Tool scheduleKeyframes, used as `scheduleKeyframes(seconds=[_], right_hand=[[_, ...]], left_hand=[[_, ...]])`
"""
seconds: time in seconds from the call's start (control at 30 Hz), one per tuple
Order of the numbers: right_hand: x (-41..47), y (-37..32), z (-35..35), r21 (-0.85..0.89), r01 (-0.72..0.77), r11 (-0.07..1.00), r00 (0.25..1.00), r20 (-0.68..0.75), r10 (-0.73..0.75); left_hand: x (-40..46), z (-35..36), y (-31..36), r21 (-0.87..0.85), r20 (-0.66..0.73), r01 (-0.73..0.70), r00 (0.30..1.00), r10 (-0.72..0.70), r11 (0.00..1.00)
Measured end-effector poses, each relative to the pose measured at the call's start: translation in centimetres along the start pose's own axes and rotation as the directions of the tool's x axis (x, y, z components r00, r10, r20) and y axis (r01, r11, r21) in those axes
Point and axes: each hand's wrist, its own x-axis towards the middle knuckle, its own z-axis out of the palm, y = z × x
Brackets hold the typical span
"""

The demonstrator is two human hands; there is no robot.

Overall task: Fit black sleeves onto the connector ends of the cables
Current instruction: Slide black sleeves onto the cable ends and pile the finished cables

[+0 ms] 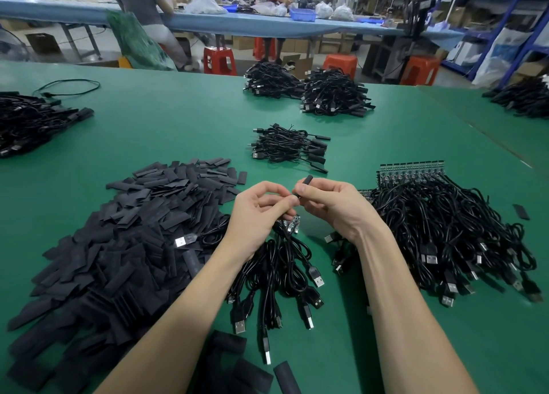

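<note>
My left hand (261, 212) grips a bundle of black USB cables (285, 277) by their small circuit-board ends (292, 225); the USB plugs hang down toward me. My right hand (329, 203) pinches a black sleeve (306, 182) between thumb and fingers, its lower end meeting the fingertips of my left hand. A big heap of flat black sleeves (127, 239) lies to the left on the green table (178, 126). To the right lies a pile of unsleeved cables (451, 233) with a row of circuit boards (411, 170) at its far edge.
A small pile of sleeved cables (289, 148) lies just beyond my hands, two bigger piles (309, 90) farther back, and more at the left (26, 120) and right (523, 96) edges. Loose sleeves (237, 364) lie near the front edge. People stand at a blue bench behind.
</note>
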Motion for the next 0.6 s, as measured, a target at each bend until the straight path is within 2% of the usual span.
scheduleKeyframes(seconds=[0.17,0.3,0.37,0.6], right_hand=[[-0.1,-0.1,0.2,-0.069,0.055,0.996,0.997,-0.050,-0.059],[0.1,0.1,1.3,-0.157,0.278,0.948,0.951,-0.094,-0.295],[0.2,0.3,1.8,-0.177,0.333,0.926,0.929,-0.105,-0.354],[0.3,0.8,2.1,-0.127,0.353,0.927,0.919,-0.139,-0.369]], left_hand=[[0.1,0.1,-0.1,-0.015,0.002,0.013,1.000,-0.013,1.000],[0.3,0.0,-0.2,-0.104,-0.029,0.053,0.998,-0.057,0.993],[0.3,-0.1,-0.1,-0.133,-0.040,0.066,0.997,-0.072,0.989],[0.4,-0.2,-0.2,-0.140,-0.061,0.068,0.995,-0.078,0.988]])
